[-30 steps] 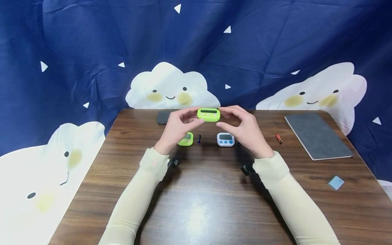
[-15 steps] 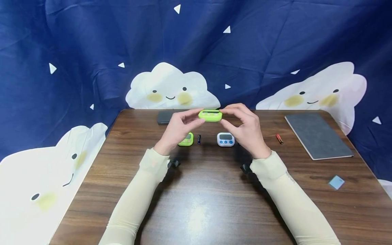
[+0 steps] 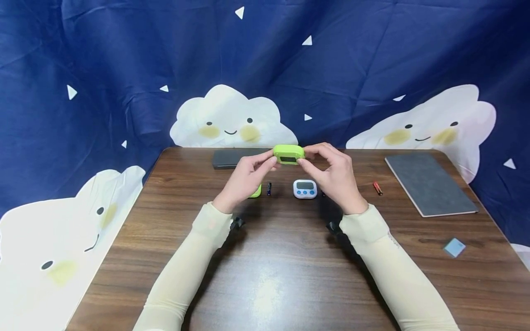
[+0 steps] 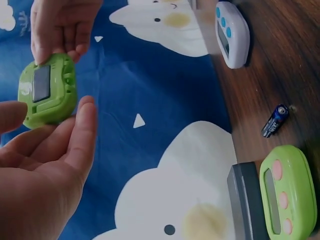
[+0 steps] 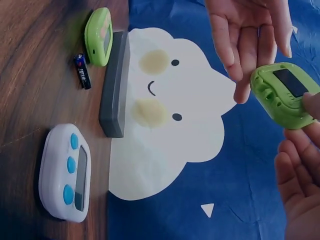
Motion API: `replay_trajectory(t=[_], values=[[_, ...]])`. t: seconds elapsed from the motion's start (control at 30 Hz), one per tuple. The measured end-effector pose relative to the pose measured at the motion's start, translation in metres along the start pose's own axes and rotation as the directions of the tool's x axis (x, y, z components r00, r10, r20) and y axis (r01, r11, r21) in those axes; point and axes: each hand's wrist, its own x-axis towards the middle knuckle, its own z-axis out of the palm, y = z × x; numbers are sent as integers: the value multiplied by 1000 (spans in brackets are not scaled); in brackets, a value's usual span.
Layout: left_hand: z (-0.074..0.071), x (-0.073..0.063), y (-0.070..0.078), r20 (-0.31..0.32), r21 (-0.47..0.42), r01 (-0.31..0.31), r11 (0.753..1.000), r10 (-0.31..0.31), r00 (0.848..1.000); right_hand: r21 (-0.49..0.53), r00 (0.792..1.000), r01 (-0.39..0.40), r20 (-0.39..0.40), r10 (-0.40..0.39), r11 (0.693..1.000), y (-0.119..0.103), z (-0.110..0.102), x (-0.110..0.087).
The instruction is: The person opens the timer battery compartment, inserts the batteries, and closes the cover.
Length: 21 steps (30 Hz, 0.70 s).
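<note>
Both hands hold a green digital timer point(image 3: 289, 149) up above the far part of the table, its back turned to the head camera. A dark rectangle shows on that back, also seen on the timer point(image 4: 61, 92) in the left wrist view. My left hand point(image 3: 245, 178) pinches one end between thumb and fingers. At the other end my right hand point(image 3: 334, 171) grips it, thumb on the back in the right wrist view. Below lie a second green timer point(image 5: 95, 37), partly covered by my left hand in the head view, a white timer point(image 3: 305, 189) with blue buttons and a dark blue battery point(image 3: 269, 189).
A dark grey box point(image 3: 225, 159) lies at the table's back edge, partly behind my left hand. To the right are a red battery point(image 3: 377, 188), a grey notebook point(image 3: 430, 184) and a small blue square pad point(image 3: 454, 247). A patterned blue curtain point(image 3: 331, 69) hangs behind the wooden table point(image 3: 165, 220).
The held timer has tipped over from its screen and button side to its back and shifted slightly right. My left hand has moved right with it, covering more of the green timer below.
</note>
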Motion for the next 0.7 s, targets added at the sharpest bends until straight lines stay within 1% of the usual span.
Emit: replay_trajectory(t=[0.1,0.23,0.33,0.4,0.47,0.57,0.7], values=[[2,-1,0,-9,42,-21,999,21,1000,21,999,-52,6,52,998,-1,-1,0],[3,-2,0,-40,62,-54,997,57,998,42,992,-123,23,122,991,-3,-2,1],[4,-2,-1,-65,60,-84,995,88,994,79,982,-189,44,186,979,-6,-2,1],[5,-2,-1,-75,51,-106,993,110,991,125,971,-236,65,229,964,-8,-3,2],[5,-2,0,-81,53,-137,989,141,987,173,958,-282,92,270,944,-9,-4,2],[5,-3,-1,-96,96,-198,975,207,974,241,934,-353,147,326,904,-11,-7,3],[6,-4,-1,-112,175,-283,943,304,946,342,888,-457,229,399,821,-11,-10,5]])
